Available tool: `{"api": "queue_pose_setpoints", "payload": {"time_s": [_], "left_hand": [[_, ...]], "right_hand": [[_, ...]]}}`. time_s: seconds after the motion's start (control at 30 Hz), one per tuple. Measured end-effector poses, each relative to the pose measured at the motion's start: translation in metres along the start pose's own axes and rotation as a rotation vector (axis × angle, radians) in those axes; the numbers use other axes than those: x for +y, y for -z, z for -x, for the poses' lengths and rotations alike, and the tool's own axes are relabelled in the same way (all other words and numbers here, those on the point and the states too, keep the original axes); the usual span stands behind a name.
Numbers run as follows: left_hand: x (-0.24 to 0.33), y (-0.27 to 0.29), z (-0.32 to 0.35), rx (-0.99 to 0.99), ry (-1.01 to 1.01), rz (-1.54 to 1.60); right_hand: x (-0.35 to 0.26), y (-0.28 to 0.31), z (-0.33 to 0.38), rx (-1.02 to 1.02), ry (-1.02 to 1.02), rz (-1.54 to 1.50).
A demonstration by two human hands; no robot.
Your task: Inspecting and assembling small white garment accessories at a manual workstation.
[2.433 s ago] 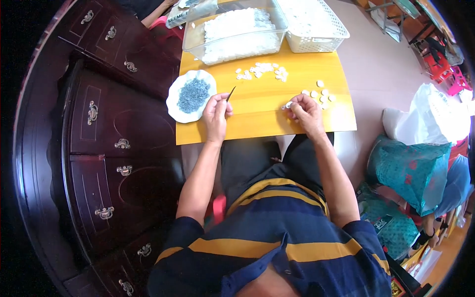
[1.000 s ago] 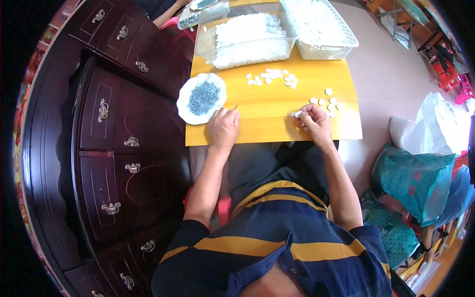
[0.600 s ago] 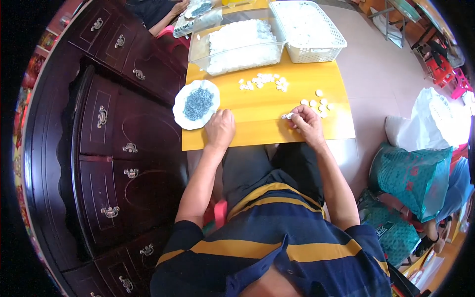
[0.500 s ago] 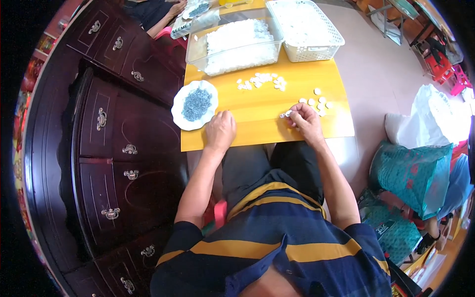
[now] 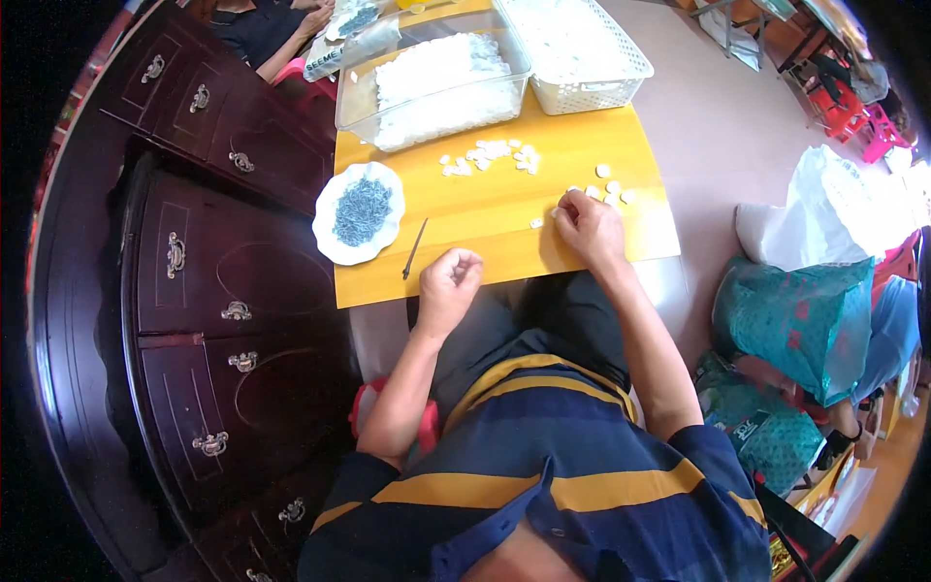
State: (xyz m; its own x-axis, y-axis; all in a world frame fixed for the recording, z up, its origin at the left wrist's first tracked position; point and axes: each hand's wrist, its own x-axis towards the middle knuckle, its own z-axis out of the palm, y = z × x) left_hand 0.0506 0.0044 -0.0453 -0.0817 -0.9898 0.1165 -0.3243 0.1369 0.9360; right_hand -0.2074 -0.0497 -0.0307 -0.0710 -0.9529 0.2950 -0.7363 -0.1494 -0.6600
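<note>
My left hand (image 5: pixel 451 291) is curled closed at the table's near edge. Whatever its fingers may hold is hidden. My right hand (image 5: pixel 590 229) is closed, fingertips down beside a loose group of small round white pieces (image 5: pixel 603 172); anything it pinches cannot be made out. Just left of that hand lies one small white piece (image 5: pixel 536 224). A thin dark pointed rod (image 5: pixel 415 249) rests between my left hand and a scalloped white plate (image 5: pixel 321 221), which holds a heap of small dark grey metal bits (image 5: pixel 362 210). Several small white pieces (image 5: pixel 491 153) lie scattered mid-table.
Along the far side of the yellow table (image 5: pixel 465 218) stand a clear bin (image 5: pixel 427 133) and a white perforated basket (image 5: pixel 593 95), both full of white pieces. Dark drawers (image 5: pixel 233 223) flank the left. Teal bags (image 5: pixel 790 330) sit at right. Another person's arm (image 5: pixel 281 53) shows far left.
My left hand has drawn back toward me, and the dark rod now shows on the table. My right hand has moved to the round pieces; a white piece lies where it was. The view has shifted slightly.
</note>
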Motion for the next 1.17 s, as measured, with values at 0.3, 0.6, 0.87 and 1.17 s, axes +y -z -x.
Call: {"api": "queue_pose_setpoints", "payload": {"time_s": [0.3,0.6,0.87,1.17], "left_hand": [[-0.001,0.001,0.003,-0.059,0.165,0.252],[-0.002,0.006,-0.005,-0.049,0.149,0.337],[-0.005,0.000,-0.012,-0.010,0.136,0.392],[0.004,-0.005,-0.014,-0.024,0.101,0.407]], "right_hand": [[-0.025,-0.013,0.007,0.012,0.078,0.150],[-0.028,-0.025,0.012,-0.084,0.135,0.192],[-0.023,-0.032,0.017,-0.019,0.103,0.183],[-0.014,-0.035,0.017,-0.085,0.086,0.242]]}}
